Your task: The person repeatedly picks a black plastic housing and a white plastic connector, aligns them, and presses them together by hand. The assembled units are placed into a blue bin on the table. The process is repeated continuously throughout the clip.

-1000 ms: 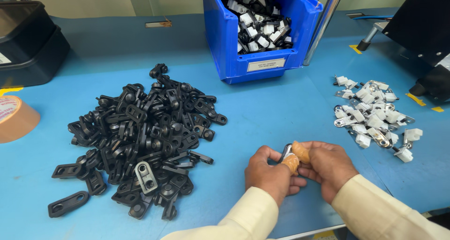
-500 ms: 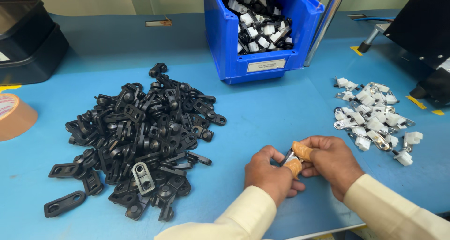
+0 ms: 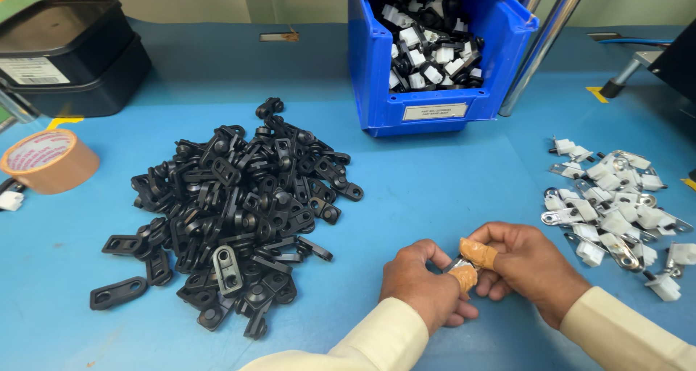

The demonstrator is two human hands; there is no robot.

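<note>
My left hand (image 3: pixel 424 284) and my right hand (image 3: pixel 525 266) meet low over the blue table (image 3: pixel 435 190), fingertips pressed together around a small metal and white part (image 3: pixel 456 264) that is mostly hidden. Tan tape wraps a fingertip on each hand. A large heap of black plastic parts (image 3: pixel 235 211) lies to the left of my hands. A smaller pile of white and metal clips (image 3: pixel 616 211) lies to the right.
A blue bin (image 3: pixel 435 106) at the back holds assembled black and white parts. Stacked black trays (image 3: pixel 69 59) stand at the far left, with a roll of brown tape (image 3: pixel 47 161) in front of them. A metal post (image 3: pixel 540 41) rises beside the bin.
My hands stay together on the small part, shifting only slightly. The piles and the bin have not moved.
</note>
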